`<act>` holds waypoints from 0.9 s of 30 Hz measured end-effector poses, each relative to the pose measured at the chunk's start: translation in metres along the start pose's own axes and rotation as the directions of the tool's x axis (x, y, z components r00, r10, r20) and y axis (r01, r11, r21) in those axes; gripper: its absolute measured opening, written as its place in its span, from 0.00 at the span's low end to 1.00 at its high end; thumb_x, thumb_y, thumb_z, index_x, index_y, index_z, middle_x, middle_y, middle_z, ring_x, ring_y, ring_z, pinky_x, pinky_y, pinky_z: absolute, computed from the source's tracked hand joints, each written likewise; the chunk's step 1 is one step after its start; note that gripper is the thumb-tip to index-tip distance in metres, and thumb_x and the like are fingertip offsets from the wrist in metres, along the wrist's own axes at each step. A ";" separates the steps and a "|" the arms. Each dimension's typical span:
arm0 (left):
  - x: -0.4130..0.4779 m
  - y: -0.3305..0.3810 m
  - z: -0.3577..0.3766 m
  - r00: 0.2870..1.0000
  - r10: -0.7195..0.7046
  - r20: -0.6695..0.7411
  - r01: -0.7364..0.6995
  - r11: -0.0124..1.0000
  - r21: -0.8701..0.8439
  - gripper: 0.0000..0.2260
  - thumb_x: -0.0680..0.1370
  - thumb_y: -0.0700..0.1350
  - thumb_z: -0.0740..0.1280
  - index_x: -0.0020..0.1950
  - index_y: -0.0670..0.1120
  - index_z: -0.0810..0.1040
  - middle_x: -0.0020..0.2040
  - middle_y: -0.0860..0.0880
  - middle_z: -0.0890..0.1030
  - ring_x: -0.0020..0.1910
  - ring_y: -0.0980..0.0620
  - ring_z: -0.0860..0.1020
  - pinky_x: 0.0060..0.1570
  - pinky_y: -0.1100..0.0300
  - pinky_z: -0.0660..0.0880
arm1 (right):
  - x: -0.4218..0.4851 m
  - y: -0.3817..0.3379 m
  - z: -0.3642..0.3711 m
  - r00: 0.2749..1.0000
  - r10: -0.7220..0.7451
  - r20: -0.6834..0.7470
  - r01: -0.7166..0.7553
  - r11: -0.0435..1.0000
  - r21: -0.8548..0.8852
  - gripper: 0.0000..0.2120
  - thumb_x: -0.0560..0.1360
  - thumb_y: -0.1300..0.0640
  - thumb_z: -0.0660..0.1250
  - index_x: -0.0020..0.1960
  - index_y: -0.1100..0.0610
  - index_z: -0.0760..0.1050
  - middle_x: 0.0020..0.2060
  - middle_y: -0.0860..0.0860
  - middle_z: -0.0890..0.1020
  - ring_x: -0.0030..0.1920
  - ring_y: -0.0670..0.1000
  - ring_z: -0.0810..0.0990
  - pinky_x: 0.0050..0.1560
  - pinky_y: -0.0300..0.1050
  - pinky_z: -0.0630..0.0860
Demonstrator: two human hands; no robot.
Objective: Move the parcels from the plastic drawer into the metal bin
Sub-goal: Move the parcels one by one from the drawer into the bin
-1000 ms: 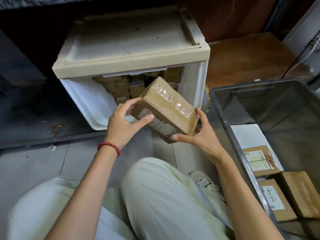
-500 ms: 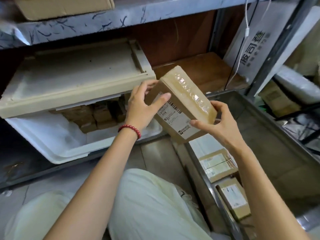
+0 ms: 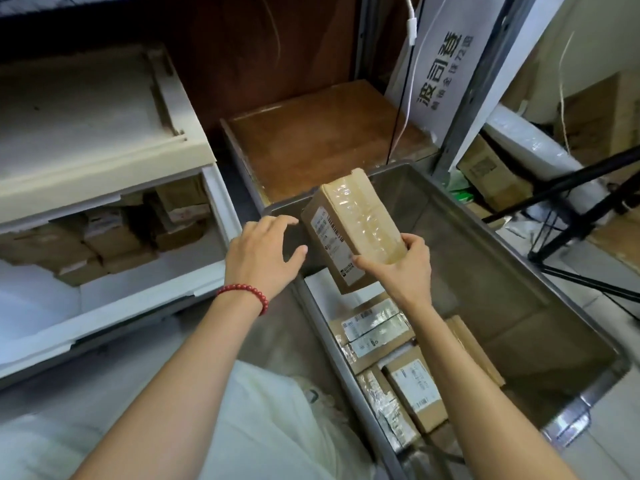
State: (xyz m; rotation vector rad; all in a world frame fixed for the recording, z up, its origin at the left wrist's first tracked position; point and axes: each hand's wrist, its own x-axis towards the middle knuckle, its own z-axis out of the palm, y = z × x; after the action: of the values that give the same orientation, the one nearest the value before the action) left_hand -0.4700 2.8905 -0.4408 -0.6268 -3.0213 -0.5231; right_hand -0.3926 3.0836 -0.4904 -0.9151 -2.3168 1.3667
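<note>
Two bare forearms reach up from the bottom of the view, over pale trousers (image 3: 263,431); a red bead bracelet (image 3: 246,294) circles the left wrist. Just right of our knees stands the metal bin (image 3: 512,258), and several parcels (image 3: 377,327) already lie flat along its near left side.

Above them our right hand (image 3: 403,270) grips the lower end of one brown taped parcel (image 3: 353,233), thumb on the labelled face and fingers curled round the far side. The parcel hangs tilted over the bin's near left part, touching nothing below.

Half a second ago both hands held this parcel; now our left hand (image 3: 263,258) has let go. It hovers just beside the parcel with fingers spread and relaxed, holding nothing. A second ago the parcel was in front of the drawer, so it has crossed from there to over the bin.

We judge the carry to be nearly done: only lowering and release remain, and the free left hand could go back for another.

Further left, the white plastic drawer (image 3: 138,306) stands pulled out, with many brown parcels (image 3: 110,237) stacked at its back, so much of the job is left. Beyond the bin are a wooden board (image 3: 325,140) and a white sign (image 3: 446,64).
</note>
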 end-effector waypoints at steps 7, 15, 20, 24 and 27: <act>0.012 -0.015 0.003 0.999 -0.015 -0.036 0.017 0.999 0.046 0.20 0.78 0.58 0.62 0.68 0.54 0.69 0.65 0.50 0.74 0.64 0.47 0.70 0.58 0.51 0.71 | -0.013 0.051 0.040 0.976 0.179 0.123 -0.168 0.981 -0.096 0.45 0.61 0.42 0.79 0.68 0.57 0.62 0.62 0.52 0.72 0.55 0.47 0.70 0.51 0.42 0.70; 0.019 -0.022 0.010 1.000 0.002 -0.017 -0.001 0.997 0.075 0.21 0.78 0.58 0.62 0.69 0.54 0.69 0.66 0.50 0.74 0.65 0.46 0.70 0.58 0.50 0.70 | -0.009 0.060 0.066 0.963 0.206 0.175 -0.185 0.974 -0.128 0.42 0.62 0.43 0.79 0.67 0.57 0.64 0.59 0.52 0.74 0.53 0.49 0.72 0.48 0.42 0.69; 0.017 -0.022 0.015 0.997 0.012 0.075 -0.019 0.994 0.105 0.23 0.77 0.60 0.62 0.70 0.54 0.68 0.68 0.51 0.72 0.68 0.47 0.68 0.62 0.49 0.68 | -0.018 0.070 0.078 0.959 0.142 0.247 -0.082 0.968 -0.239 0.45 0.64 0.37 0.75 0.74 0.44 0.55 0.61 0.56 0.69 0.57 0.57 0.74 0.49 0.47 0.70; 0.016 -0.021 0.014 0.997 -0.013 0.073 0.004 0.993 0.118 0.22 0.77 0.60 0.62 0.70 0.55 0.69 0.68 0.51 0.72 0.68 0.47 0.68 0.62 0.49 0.69 | -0.020 0.066 0.082 0.954 0.166 0.250 -0.073 0.936 -0.345 0.43 0.66 0.36 0.73 0.74 0.38 0.54 0.56 0.53 0.66 0.49 0.56 0.78 0.45 0.47 0.75; 0.016 -0.022 0.015 0.997 -0.017 0.075 0.008 0.993 0.121 0.23 0.77 0.60 0.62 0.70 0.55 0.69 0.68 0.51 0.72 0.68 0.47 0.68 0.62 0.49 0.69 | -0.017 0.062 0.085 0.956 0.168 0.241 -0.067 0.923 -0.379 0.40 0.67 0.39 0.73 0.73 0.39 0.56 0.52 0.50 0.63 0.48 0.55 0.76 0.42 0.45 0.74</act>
State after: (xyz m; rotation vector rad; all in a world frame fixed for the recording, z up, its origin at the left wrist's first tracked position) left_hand -0.4929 2.8827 -0.4604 -0.6356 -3.1000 -0.3212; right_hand -0.4029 3.0367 -0.5859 -1.0452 -2.8374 1.1815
